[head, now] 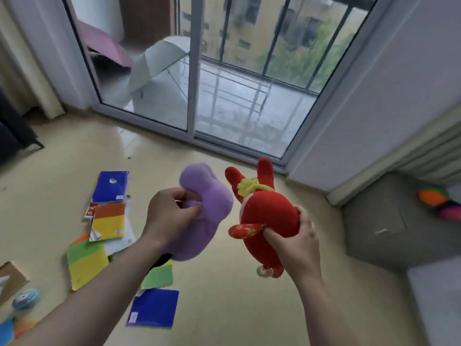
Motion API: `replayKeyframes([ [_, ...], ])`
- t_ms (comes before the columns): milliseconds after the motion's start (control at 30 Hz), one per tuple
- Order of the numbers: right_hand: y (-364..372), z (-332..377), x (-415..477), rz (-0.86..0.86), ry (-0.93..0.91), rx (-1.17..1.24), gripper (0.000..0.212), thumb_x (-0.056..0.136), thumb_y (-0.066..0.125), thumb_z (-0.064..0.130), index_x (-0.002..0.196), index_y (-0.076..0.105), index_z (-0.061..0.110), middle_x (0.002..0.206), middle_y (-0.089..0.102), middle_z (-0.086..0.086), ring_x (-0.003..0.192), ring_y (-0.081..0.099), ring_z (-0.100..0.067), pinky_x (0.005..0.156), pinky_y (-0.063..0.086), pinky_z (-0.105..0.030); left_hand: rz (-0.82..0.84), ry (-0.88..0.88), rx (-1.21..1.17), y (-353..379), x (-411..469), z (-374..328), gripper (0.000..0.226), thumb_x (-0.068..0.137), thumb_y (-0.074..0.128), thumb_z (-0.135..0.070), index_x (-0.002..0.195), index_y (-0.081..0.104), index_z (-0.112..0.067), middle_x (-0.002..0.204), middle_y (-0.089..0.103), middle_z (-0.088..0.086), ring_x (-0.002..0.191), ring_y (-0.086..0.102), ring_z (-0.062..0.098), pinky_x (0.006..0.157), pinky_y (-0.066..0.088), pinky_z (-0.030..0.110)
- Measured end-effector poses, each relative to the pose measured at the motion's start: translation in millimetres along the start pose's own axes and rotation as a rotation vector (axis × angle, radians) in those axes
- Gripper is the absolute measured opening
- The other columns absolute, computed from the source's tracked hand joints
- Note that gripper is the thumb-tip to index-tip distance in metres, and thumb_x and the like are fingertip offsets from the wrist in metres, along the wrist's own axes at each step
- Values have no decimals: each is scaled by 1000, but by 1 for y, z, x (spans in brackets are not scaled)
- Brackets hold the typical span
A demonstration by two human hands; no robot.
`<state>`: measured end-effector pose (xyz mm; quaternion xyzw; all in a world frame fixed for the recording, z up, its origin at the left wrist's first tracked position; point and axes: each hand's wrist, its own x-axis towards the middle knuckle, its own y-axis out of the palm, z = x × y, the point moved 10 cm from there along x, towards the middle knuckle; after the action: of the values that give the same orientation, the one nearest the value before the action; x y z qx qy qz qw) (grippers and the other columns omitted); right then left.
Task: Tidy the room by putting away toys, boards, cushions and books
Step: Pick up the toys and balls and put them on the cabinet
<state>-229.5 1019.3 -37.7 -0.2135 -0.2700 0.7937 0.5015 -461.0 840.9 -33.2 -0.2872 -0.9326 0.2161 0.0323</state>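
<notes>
Your left hand (172,216) is clamped on a purple plush toy (208,206). Fingers and thumb pinch into its soft side and hold it in the air above the floor (237,315). Your right hand (295,242) grips a red plush toy (268,213) round its body from below. The thumb is pressed in beside a short red limb that sticks out to the left. The red toy has a yellow ribbon tied round it, and two red lobes point up past the ribbon toward the door. The two toys hang just beside each other, purple on the left, and I cannot tell whether they touch.

Under and to the left of your left arm, books lie scattered on the floor. A blue book (112,186) is farthest from you. Then comes an orange and yellow book (108,221) lying over some white sheets, then a green and yellow book (87,263). A second blue book (153,308) lies nearest you. At the lower left edge are a piece of cardboard (11,278) and a round blue toy (25,298), both blurred.

To your right a grey box (379,221) stands by the wall, with a bright striped toy (439,203) just past it at the edge of the picture. Ahead is a glass sliding door (192,71), and beyond it a pale open umbrella (154,63) sits on the balcony.
</notes>
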Motion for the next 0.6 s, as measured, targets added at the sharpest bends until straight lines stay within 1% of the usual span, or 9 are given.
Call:
replayKeyframes([
  [67, -51, -33, 6, -55, 29, 18, 76, 69, 78, 35, 134, 40, 30, 117, 48, 0, 96, 52, -18, 79, 44, -31, 50, 41, -3, 54, -11, -35, 23, 71, 72, -8, 65, 68, -29, 59, 65, -20, 57, 58, -6, 55, 39, 10],
  [167, -118, -80, 12, -118, 58, 19, 77, 66, 78, 38, 132, 40, 33, 118, 49, 3, 100, 53, -18, 84, 49, -36, 106, 87, -19, 124, -32, -77, 21, 73, 71, -9, 67, 70, -30, 61, 67, -17, 60, 60, -7, 53, 38, 6],
  [267, -194, -128, 19, -187, 83, 5, 79, 65, 78, 39, 133, 38, 34, 117, 44, 6, 101, 51, -18, 86, 50, -39, 185, 133, -15, 206, -54, -120, 20, 73, 72, -11, 68, 71, -30, 64, 69, -16, 63, 61, -7, 53, 39, 7],
  [333, -242, -160, 22, -243, 103, 1, 81, 65, 78, 41, 134, 37, 32, 116, 43, 6, 101, 50, -17, 85, 52, -40, 227, 149, -21, 259, -65, -147, 19, 73, 73, -11, 69, 72, -30, 66, 69, -15, 62, 61, -5, 55, 40, 9],
  [433, -297, -201, 24, -322, 139, 15, 83, 64, 78, 44, 135, 37, 32, 118, 45, 8, 102, 51, -15, 84, 52, -39, 302, 168, -26, 326, -81, -181, 18, 73, 73, -11, 73, 73, -28, 67, 68, -15, 58, 60, -7, 51, 40, 7],
  [533, -339, -234, 27, -394, 174, 31, 83, 64, 79, 43, 135, 38, 32, 121, 48, 7, 104, 53, -16, 86, 52, -40, 374, 205, -35, 383, -92, -210, 17, 73, 72, -10, 73, 73, -27, 69, 69, -13, 58, 59, -8, 50, 39, 5],
  [567, -353, -245, 29, -414, 190, 31, 83, 64, 78, 43, 136, 37, 32, 122, 48, 7, 104, 53, -16, 85, 53, -40, 394, 216, -38, 401, -94, -220, 18, 74, 72, -10, 73, 73, -28, 70, 69, -13, 58, 59, -8, 51, 39, 6],
  [600, -364, -258, 33, -428, 212, 33, 84, 65, 78, 43, 136, 36, 32, 123, 47, 7, 105, 52, -16, 79, 54, -37, 418, 222, -37, 420, -95, -228, 19, 74, 72, -10, 72, 72, -29, 70, 69, -13, 58, 59, -8, 52, 40, 6],
])
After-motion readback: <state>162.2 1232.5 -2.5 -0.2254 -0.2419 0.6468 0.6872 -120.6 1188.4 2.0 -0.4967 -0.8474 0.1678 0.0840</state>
